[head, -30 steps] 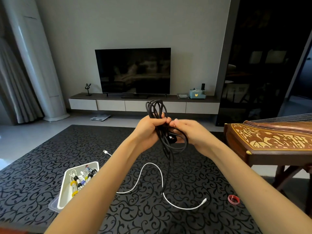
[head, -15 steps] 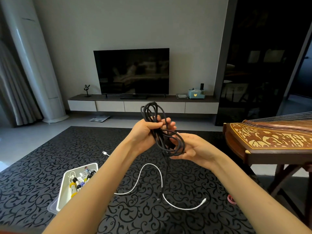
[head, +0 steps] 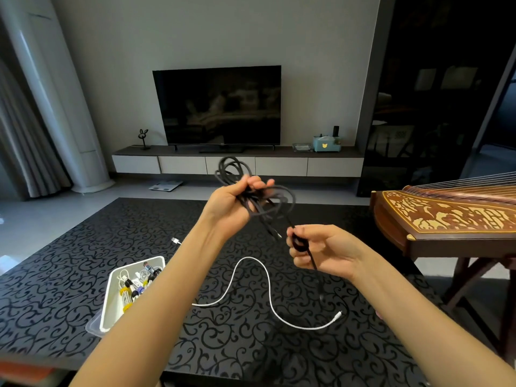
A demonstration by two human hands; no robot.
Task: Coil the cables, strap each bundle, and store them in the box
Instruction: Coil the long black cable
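My left hand (head: 233, 203) grips a loosely coiled black cable (head: 236, 170) held up over the table, its loops sticking out above and to the right of my fist. My right hand (head: 321, 251) sits lower and to the right, pinching the cable's loose tail together with a small black strap roll (head: 299, 243). The tail hangs down from that hand toward the table. A white cable (head: 265, 275) lies uncoiled in a wavy line on the black patterned table (head: 69, 275). The white box (head: 111, 291) at lower left holds several strapped bundles.
A wooden zither (head: 446, 216) on a stand sits at the table's right edge. A TV (head: 217, 104) and low cabinet line the far wall. A small pinkish item (head: 378, 314) peeks out beside my right forearm.
My right hand has pulled away from the coil, down and to the right, drawing out the cable's tail. My left hand kept hold of the coil, which has loosened.
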